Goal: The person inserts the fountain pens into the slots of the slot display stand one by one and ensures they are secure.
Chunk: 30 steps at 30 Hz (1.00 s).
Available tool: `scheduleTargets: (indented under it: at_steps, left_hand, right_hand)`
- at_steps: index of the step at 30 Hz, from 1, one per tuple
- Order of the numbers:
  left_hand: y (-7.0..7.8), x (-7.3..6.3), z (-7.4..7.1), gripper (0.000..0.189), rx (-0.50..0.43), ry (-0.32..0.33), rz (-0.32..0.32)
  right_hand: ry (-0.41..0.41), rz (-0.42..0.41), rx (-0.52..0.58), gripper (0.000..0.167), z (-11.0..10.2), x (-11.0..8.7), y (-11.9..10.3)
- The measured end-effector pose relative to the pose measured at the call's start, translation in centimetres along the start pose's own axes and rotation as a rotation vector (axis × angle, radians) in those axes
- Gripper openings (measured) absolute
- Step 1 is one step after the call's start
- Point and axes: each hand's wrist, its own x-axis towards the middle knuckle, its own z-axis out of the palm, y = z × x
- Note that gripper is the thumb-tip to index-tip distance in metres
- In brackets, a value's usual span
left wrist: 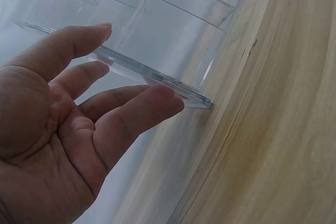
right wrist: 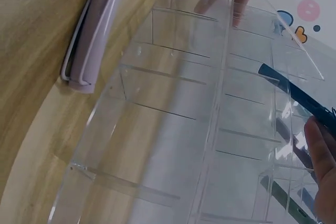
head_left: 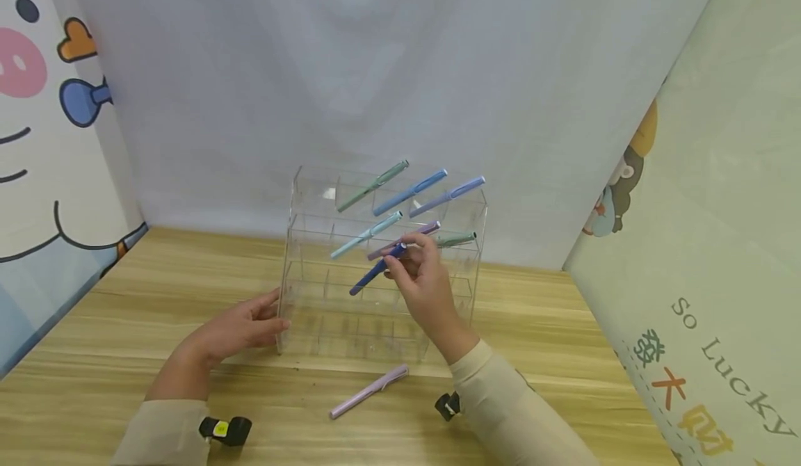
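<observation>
A clear acrylic tiered pen rack (head_left: 306,292) stands on the table. My right hand (head_left: 427,282) pinches a dark blue pen (head_left: 370,277) near its upper end, thumb on the near side. The pen slants down to the left, overlapping the third tier in the head view. My left hand (head_left: 240,323) grips the rack's left side panel; in the left wrist view the thumb (left wrist: 79,43) crosses the panel's edge and the other fingers lie along its outer face. Behind the right hand a purple pen (head_left: 428,228) and a green pen (head_left: 459,239) are partly hidden.
Other pens lean in the rack: green (head_left: 378,183), blue (head_left: 413,191) and periwinkle (head_left: 452,195) on the top tier, light cyan (head_left: 369,233) below. A pink pen (head_left: 369,391) lies on the wooden table (head_left: 532,375) before the rack. A grey-white curtain (head_left: 400,69) hangs behind.
</observation>
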Motion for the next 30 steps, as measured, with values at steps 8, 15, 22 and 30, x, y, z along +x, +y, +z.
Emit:
scheduleTargets:
  at_steps: [8, 15, 22, 30]
  left_hand:
    - [0.1, -0.1, 0.0, 0.084, 0.008, 0.001, 0.008]
    - [0.0, 0.0, 0.0, 0.084, 0.012, 0.007, 0.009]
    - [-0.1, 0.0, 0.0, 0.083, 0.008, 0.011, 0.007]
    - [0.0, 0.0, 0.1, 0.083, 0.004, 0.010, 0.008]
  right_hand:
    - [-0.016, 0.056, 0.033, 0.033, 0.5, -0.2, 0.2]
    - [-0.035, 0.150, 0.051, 0.033, 0.4, -0.3, -0.2]
    - [-0.068, 0.212, 0.069, 0.028, 0.2, -0.4, -1.2]
    - [-0.063, 0.184, 0.052, 0.026, 0.3, -0.7, 1.2]
